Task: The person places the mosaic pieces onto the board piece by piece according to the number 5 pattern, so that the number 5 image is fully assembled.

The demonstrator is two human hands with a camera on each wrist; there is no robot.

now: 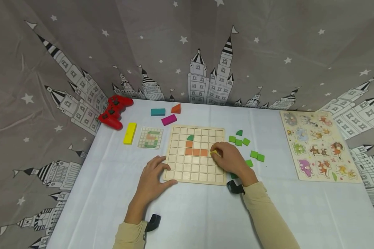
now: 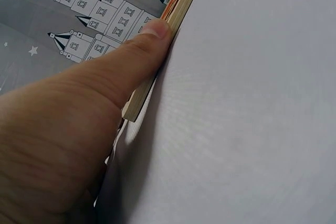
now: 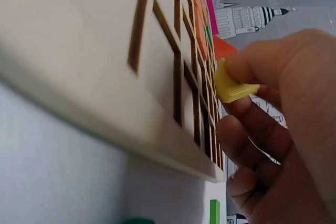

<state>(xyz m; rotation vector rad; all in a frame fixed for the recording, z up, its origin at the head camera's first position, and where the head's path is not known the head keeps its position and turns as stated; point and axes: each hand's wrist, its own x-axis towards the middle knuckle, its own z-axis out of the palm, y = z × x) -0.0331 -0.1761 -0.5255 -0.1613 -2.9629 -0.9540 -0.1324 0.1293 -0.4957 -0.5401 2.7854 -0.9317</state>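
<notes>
A square wooden grid board lies on the white table. Orange tiles form an L in its cells, topped by a green quarter-round tile. My left hand rests at the board's near-left corner, fingers spread along the left side. In the left wrist view its straight thumb presses on the front edge. Over the right part of the grid, beside the last orange tile, my right hand pinches a small yellow tile with curved and pointed outlines between thumb and fingers.
Loose green tiles lie right of the board. To its left are a pattern card and a yellow block. Behind are teal, magenta and orange blocks, plus a red game controller. An animal puzzle lies far right.
</notes>
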